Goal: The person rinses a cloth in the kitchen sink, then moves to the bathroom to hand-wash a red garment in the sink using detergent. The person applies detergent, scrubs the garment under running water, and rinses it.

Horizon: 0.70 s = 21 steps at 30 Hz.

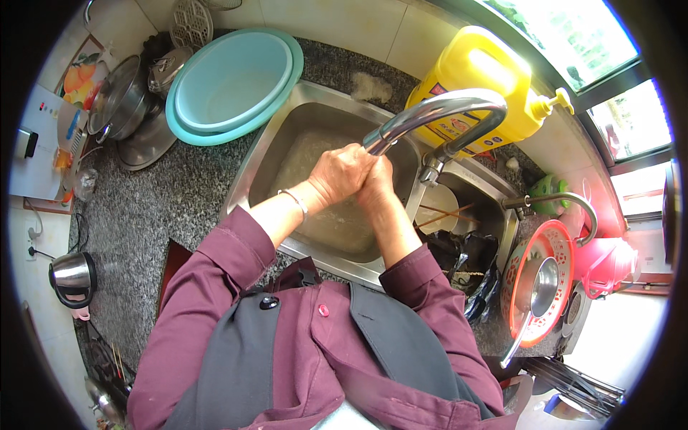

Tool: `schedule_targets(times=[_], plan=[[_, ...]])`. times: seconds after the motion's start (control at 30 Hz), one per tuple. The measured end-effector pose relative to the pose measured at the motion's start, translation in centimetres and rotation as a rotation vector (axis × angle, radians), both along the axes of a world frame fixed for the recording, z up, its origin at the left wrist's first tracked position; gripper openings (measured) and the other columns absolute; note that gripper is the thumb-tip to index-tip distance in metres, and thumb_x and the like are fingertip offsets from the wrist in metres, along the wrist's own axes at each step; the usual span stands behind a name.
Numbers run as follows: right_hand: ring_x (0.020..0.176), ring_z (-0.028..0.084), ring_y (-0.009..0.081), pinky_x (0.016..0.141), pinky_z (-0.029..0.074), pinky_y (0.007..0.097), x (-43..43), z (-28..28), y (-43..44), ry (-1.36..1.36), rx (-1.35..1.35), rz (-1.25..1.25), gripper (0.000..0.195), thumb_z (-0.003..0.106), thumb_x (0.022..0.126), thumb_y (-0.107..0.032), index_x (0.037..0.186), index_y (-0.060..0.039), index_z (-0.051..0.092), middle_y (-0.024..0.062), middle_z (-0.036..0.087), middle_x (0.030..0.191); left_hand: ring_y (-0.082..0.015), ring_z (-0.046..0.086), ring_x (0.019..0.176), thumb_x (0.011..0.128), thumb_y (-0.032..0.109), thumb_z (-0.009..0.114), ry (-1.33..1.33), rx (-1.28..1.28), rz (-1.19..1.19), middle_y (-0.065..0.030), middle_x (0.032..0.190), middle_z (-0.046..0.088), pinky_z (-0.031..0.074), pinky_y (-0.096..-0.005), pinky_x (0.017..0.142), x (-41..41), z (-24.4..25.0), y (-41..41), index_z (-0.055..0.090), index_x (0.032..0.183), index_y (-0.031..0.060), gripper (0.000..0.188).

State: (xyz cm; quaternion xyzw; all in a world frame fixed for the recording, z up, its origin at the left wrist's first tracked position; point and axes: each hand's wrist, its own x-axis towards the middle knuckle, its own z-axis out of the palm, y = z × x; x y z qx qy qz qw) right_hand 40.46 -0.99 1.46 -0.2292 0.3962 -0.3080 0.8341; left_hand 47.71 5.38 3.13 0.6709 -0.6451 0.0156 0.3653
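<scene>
My left hand point(339, 171), with a bracelet on its wrist, presses against my right hand point(379, 181) above the large steel sink basin point(260, 177). Both are right at the spout end of the chrome faucet point(446, 105). Their fingers are curled and mostly turned away from view, so whether anything lies between them cannot be told. Below them, the basin floor looks pale and cloudy, perhaps with water in it. In the smaller basin to the right are a white plate point(442, 203), wooden chopsticks point(438, 219) and a black plastic bag point(467, 247).
Nested light-blue plastic basins point(231, 80) rest left of the sink. A large yellow pump jug point(478, 70) stands behind the faucet. Steel pots point(121, 102) are at the far left. At right are a red-rimmed basin point(561, 269) with a steel ladle point(545, 285) and a second, thin tap point(583, 201).
</scene>
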Motion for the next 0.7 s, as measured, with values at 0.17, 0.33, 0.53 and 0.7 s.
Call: schedule_targets(times=[0.17,0.33,0.53,0.7], plan=[[0.086,0.061,0.0192,0.076,0.051,0.0412,-1.4,-1.4,-2.6,-0.120,0.078,0.235,0.027,0.054,0.089,-0.034,0.094,-0.0085,0.060,0.0042,0.064,0.092,-0.0311,0.062,0.066,0.083,0.012,0.055,-0.290,0.080,-0.150,-0.0160,0.080,0.061,0.052,-0.0381,0.055,0.6,1.3,-0.3,0.056,0.090,0.0078,0.008],[0.114,0.048,0.0308,0.096,0.037,0.0489,-6.4,1.7,-2.4,0.153,-0.171,0.142,0.053,0.054,0.092,-0.043,0.124,-0.0017,0.046,0.0136,0.050,0.124,-0.0396,0.055,0.069,0.091,0.022,0.053,0.357,-0.021,0.184,-0.0177,0.073,0.055,0.048,-0.0416,0.061,3.7,1.6,0.1,0.048,0.082,0.0049,0.020],[0.077,0.061,0.0142,0.075,0.049,0.0264,-8.4,-0.8,-4.3,0.430,-0.534,-0.126,0.030,0.058,0.092,-0.023,0.087,0.0053,0.063,0.0095,0.066,0.083,-0.0118,0.046,0.068,0.093,0.029,0.055,0.909,0.130,0.275,-0.0042,0.073,0.051,0.042,-0.0279,0.065,5.4,1.3,2.8,0.051,0.084,0.0056,0.025],[0.066,0.064,0.0162,0.064,0.052,0.0259,-8.6,-1.3,-7.5,0.498,-0.665,-0.068,0.030,0.055,0.093,-0.022,0.085,0.0056,0.063,0.0106,0.067,0.079,-0.0037,0.043,0.071,0.094,0.027,0.056,1.023,0.106,0.197,0.0029,0.077,0.050,0.040,-0.0218,0.064,4.5,3.9,5.5,0.051,0.085,0.0084,0.022]])
